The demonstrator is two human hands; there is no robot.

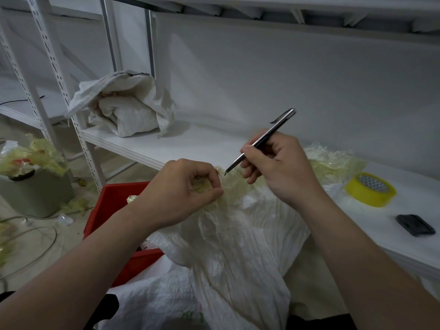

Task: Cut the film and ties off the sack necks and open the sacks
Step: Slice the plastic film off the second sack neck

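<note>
My left hand [181, 189] pinches the yellowish film [232, 184] bunched round the neck of the white sack [238, 246], which stands in front of me against the shelf [190, 144]. My right hand [281, 170] grips a slim metal knife [273, 129] like a pen, its tip at the film just beside my left fingers. A roll of yellow tape [370, 189] lies on the shelf to the right.

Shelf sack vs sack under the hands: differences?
The white woven sack on the shelf gapes open, film-free; the white woven sack under the hands has its neck bunched in yellowish film. The shelf one sits untouched; the left hand pinches the near one's film. Both are crumpled white.
</note>
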